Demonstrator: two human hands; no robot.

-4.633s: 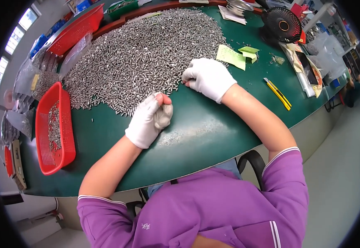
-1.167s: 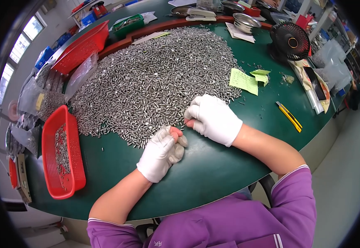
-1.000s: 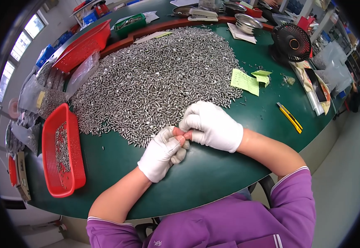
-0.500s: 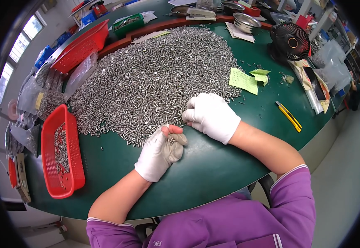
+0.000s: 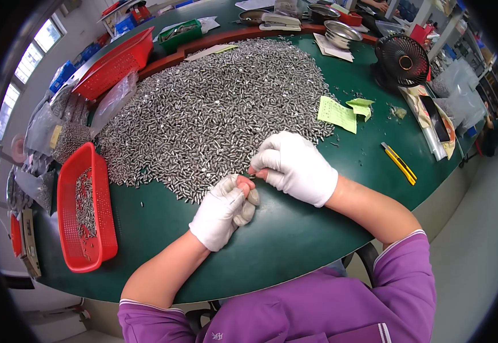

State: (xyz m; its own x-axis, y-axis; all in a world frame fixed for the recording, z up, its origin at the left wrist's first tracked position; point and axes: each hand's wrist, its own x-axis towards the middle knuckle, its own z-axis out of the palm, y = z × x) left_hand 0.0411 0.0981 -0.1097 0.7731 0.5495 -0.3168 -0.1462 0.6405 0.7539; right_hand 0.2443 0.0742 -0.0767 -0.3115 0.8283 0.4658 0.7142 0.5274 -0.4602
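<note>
A wide heap of small silvery metal pins [image 5: 214,108] covers the far part of the green table [image 5: 283,240]. At its near edge my two hands work close together, both in white gloves with bare fingertips. My left hand [image 5: 223,211] is closed, thumb and forefinger pressed together and the other fingers curled; the inside of its palm is hidden. My right hand [image 5: 294,167] pinches with thumb and forefinger, just right of the left fingertips. A tiny dark piece, seemingly one of the pins, shows between the two hands' fingertips.
Left stands a red basket [image 5: 108,228] with some pins inside; another red basket [image 5: 137,54] leans behind. Yellow-green paper slips [image 5: 337,114], a yellow utility knife [image 5: 400,163] and a black fan [image 5: 403,57] are on the right. A red-brown ledge [image 5: 169,60] borders the heap.
My right hand has shifted slightly nearer and its pinch now shows at the left fingertips. My left thumb and forefinger have closed; metal pins seen in that palm before are now hidden.
</note>
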